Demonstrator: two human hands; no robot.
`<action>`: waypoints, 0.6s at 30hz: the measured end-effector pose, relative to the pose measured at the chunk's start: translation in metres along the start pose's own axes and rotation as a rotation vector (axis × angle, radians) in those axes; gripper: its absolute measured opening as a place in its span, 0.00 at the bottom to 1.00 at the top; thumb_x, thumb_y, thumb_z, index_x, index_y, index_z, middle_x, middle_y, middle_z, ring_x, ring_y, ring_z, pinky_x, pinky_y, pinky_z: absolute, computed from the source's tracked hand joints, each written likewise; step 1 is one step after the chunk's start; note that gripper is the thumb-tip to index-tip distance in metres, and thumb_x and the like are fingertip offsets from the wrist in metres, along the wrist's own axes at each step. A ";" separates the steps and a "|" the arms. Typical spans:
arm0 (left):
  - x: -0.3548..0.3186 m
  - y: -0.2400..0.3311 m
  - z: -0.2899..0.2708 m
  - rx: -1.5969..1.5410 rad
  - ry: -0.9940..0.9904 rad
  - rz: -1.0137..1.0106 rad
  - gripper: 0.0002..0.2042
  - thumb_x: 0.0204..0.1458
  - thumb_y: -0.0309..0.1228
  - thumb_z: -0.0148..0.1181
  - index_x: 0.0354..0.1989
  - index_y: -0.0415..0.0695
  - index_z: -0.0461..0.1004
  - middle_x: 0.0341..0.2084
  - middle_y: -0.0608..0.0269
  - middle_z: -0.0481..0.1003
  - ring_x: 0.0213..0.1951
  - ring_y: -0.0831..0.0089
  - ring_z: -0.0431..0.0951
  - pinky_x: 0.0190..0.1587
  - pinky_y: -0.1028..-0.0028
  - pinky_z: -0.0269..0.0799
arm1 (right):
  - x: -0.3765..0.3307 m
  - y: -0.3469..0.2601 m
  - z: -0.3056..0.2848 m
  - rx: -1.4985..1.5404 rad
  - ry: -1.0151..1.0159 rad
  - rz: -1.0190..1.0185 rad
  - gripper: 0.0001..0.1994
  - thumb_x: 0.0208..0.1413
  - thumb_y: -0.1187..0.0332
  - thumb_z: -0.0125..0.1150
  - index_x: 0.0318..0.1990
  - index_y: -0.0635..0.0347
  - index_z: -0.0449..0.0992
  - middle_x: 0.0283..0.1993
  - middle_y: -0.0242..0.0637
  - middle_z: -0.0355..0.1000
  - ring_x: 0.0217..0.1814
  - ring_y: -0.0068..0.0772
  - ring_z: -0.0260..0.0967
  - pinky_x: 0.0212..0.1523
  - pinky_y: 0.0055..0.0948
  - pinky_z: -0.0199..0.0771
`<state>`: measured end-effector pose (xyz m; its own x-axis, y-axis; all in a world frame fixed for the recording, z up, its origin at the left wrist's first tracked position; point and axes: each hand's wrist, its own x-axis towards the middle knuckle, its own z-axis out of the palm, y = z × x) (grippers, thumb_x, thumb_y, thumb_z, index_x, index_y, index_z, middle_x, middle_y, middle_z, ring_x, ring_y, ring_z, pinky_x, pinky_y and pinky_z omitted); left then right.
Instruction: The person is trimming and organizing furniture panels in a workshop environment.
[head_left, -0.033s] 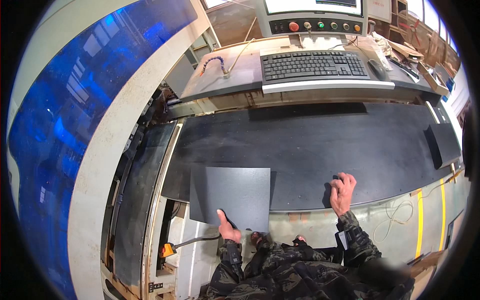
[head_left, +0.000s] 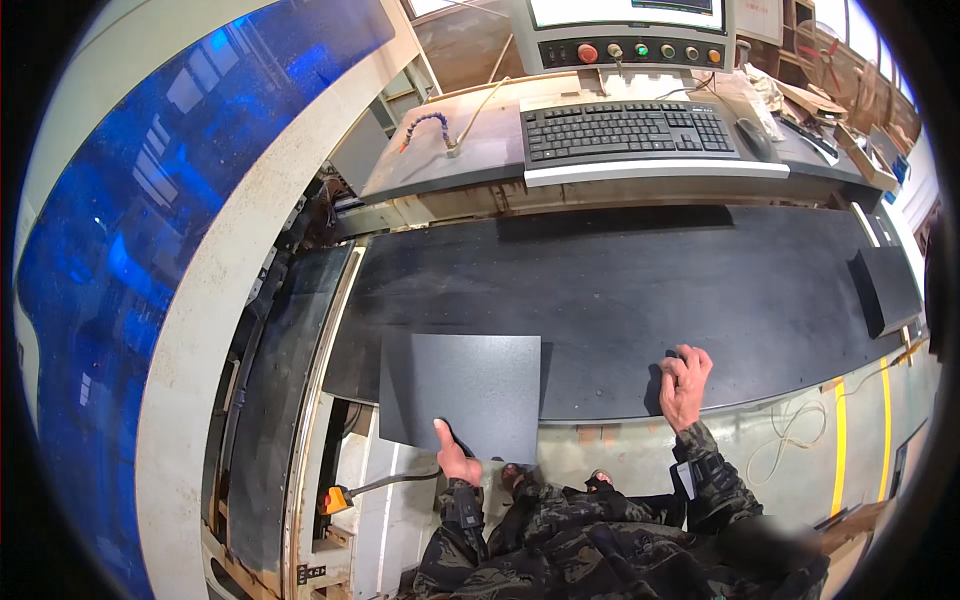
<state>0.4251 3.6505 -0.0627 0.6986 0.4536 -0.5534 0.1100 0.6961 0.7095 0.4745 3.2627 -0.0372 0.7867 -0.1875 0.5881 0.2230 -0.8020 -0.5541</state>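
Observation:
My left hand (head_left: 457, 455) grips a square dark-grey panel (head_left: 470, 385) by its near edge. The thumb lies on the panel's upper face and the other fingers are hidden beneath. The panel overhangs the near edge of a long black worktable (head_left: 620, 290), on its left side. My right hand (head_left: 684, 387) is at the table's near edge, to the right of the panel and apart from it. Its fingers are curled in loosely, and nothing shows in them.
Beyond the table, a shelf holds a black keyboard (head_left: 630, 132) and a mouse (head_left: 756, 139) below a button panel (head_left: 632, 53). A machine with a blue window (head_left: 130, 260) stands at left. A dark block (head_left: 888, 290) sits at the table's right end; a cable (head_left: 790, 430) lies on the floor.

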 end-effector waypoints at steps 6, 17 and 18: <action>0.001 -0.004 0.000 0.004 0.009 0.005 0.38 0.54 0.57 0.59 0.62 0.37 0.64 0.58 0.58 0.69 0.55 0.59 0.71 0.60 0.56 0.67 | 0.002 -0.002 -0.002 -0.011 0.028 0.013 0.12 0.46 0.80 0.58 0.39 0.56 0.75 0.51 0.43 0.67 0.58 0.56 0.57 0.57 0.48 0.61; 0.013 -0.011 -0.013 -0.077 -0.019 0.011 0.38 0.54 0.56 0.60 0.63 0.36 0.62 0.60 0.56 0.67 0.57 0.58 0.70 0.63 0.56 0.64 | 0.002 -0.004 -0.002 -0.013 0.014 0.010 0.12 0.45 0.77 0.58 0.40 0.59 0.75 0.52 0.45 0.67 0.59 0.56 0.56 0.58 0.50 0.60; 0.012 -0.011 -0.011 -0.048 0.005 0.031 0.38 0.55 0.56 0.60 0.63 0.35 0.62 0.60 0.56 0.68 0.57 0.58 0.70 0.63 0.57 0.64 | 0.002 -0.004 -0.003 -0.012 0.014 0.010 0.12 0.45 0.77 0.58 0.40 0.59 0.75 0.52 0.45 0.67 0.59 0.56 0.56 0.58 0.50 0.60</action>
<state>0.4243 3.6545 -0.0821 0.6975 0.4783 -0.5336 0.0544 0.7072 0.7049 0.4732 3.2638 -0.0322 0.7805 -0.2037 0.5911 0.2081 -0.8069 -0.5528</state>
